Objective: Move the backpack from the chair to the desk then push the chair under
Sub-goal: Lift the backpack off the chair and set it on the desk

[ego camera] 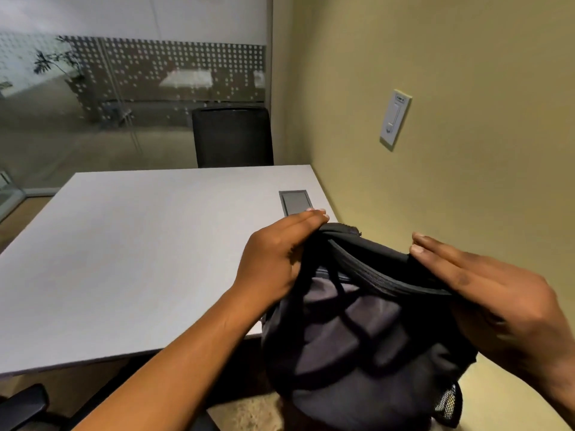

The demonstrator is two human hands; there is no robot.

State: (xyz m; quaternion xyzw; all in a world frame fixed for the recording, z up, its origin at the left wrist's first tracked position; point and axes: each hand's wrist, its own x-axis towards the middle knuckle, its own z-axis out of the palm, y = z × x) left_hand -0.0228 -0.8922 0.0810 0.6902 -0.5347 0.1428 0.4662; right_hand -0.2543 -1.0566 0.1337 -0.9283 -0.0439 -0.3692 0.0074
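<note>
One desk (124, 259), one backpack (357, 353), two hands (273, 262) gripping.

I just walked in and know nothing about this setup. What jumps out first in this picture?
Two bare hands dominate the lower right: the left hand and right hand both grip the top of a dark backpack, held at the near right corner of the desk. Behind it spreads a pale grey desk with a small inset panel. A black chair stands at its far side.

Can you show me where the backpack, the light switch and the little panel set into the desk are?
backpack (351, 353): head view, grey back padding.
light switch (395, 119): head view, middle of its wall plate.
desk panel (294, 202): head view, centre of its lid.
</note>
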